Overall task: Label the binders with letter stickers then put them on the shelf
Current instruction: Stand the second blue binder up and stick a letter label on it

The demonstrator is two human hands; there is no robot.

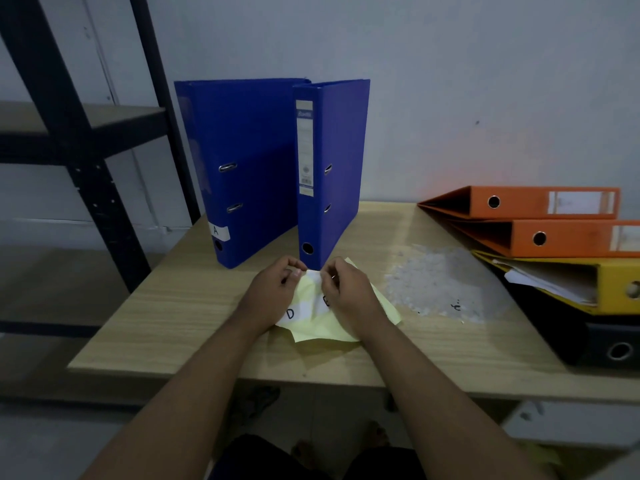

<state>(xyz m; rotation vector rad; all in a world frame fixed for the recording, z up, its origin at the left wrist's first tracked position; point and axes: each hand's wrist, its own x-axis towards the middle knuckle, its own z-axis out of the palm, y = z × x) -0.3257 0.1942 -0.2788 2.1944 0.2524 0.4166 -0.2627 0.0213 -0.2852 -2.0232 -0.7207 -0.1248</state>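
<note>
Two blue binders stand upright on the wooden table [180,306]. The left blue binder [246,161] carries a white "A" sticker [219,232] low on its spine. The right blue binder [329,168] has no letter sticker on its spine. In front of them lies a crumpled yellow sticker sheet [325,327] with white stickers marked "D" and "E". My left hand [273,292] and my right hand [343,292] both pinch the sheet's upper edge, where a white sticker [313,276] sits between my fingertips.
At the right edge lies a stack of binders: two orange binders [540,220], a yellow binder [588,285] and a black binder [595,344] underneath. A whitish scuffed patch [440,282] marks the tabletop. A black metal shelf [79,133] with wooden boards stands at the left.
</note>
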